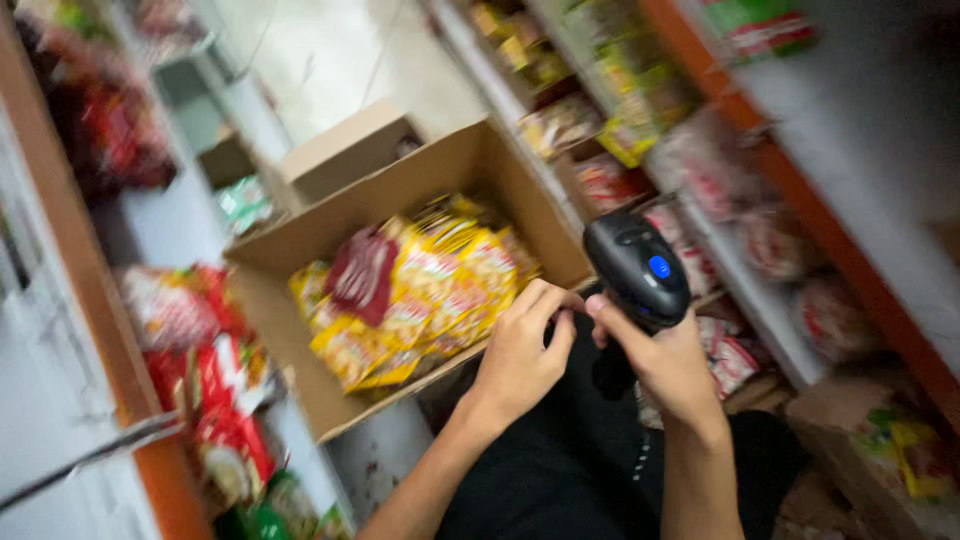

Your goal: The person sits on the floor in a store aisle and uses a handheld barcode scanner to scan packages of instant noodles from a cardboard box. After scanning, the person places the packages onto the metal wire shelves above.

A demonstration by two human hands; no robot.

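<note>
Head camera looks steeply down, close, tilted, along a shop aisle.

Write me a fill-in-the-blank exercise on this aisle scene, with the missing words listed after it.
1. The right hand holds a black handheld barcode scanner with a small ____ button on top.
2. The open cardboard box holds mostly ____ snack packets.
3. One dark ____ packet lies on top of the others in the box.
4. The left hand has its fingertips near the right hand's ____.

Missing words: blue; yellow; red; thumb
</note>
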